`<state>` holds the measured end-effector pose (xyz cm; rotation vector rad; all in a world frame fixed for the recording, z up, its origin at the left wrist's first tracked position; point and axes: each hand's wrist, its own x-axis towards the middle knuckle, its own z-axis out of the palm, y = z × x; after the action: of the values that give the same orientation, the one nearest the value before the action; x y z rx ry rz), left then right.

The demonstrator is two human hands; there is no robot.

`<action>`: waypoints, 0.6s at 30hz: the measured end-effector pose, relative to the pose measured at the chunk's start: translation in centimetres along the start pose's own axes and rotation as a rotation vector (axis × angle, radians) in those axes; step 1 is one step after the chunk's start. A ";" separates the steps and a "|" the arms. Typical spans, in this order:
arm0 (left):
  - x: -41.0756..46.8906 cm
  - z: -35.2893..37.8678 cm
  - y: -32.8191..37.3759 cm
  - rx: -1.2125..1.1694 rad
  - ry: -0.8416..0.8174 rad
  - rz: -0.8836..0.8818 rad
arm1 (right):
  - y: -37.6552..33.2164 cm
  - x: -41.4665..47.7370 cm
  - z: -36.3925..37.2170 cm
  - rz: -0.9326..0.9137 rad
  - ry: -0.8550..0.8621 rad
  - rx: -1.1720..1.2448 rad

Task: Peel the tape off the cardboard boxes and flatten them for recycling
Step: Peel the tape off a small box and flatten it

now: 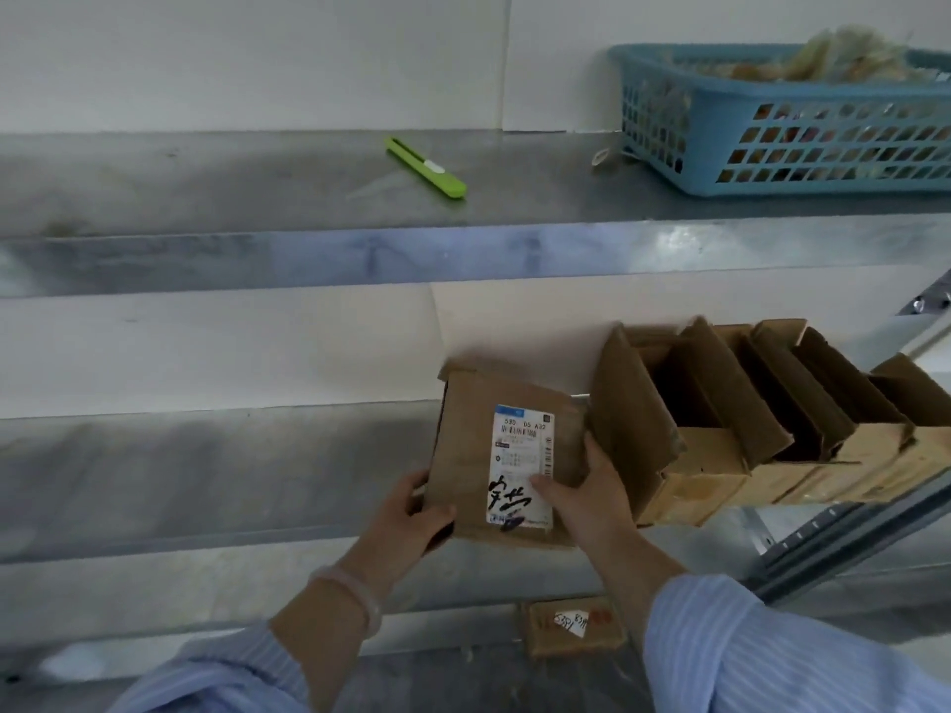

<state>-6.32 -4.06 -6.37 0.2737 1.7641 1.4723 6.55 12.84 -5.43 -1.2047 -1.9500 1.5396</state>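
A green cutter (426,167) lies on the upper shelf (206,187), about midway along it, slanting toward the front edge. At the shelf's right end stands a blue basket (772,141) against the back wall, filled with crumpled pale material. A small pale scrap (601,156) lies just beside the basket's left front corner.

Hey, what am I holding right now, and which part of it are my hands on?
The labelled cardboard box: left hand on its lower left edge, right hand on its lower right side, thumb over the shipping label.
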 end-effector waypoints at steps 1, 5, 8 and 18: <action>0.0 -0.3 0.1 -0.002 -0.006 -0.003 | -0.4 0.3 0.0 -0.036 0.011 0.007; 0.2 -0.9 0.7 0.104 -0.030 0.026 | -2.7 0.8 0.4 -0.218 -0.021 0.007; 0.4 -0.7 0.7 0.138 -0.057 0.029 | -4.8 0.8 1.0 -0.352 -0.125 -0.004; 0.4 -4.3 2.6 0.244 0.744 0.231 | -7.9 2.7 3.1 -0.839 -0.148 -0.947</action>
<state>-10.33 -6.17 -4.24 0.0455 2.5854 1.6452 -0.29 12.91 0.24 -0.3447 -2.8500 0.2584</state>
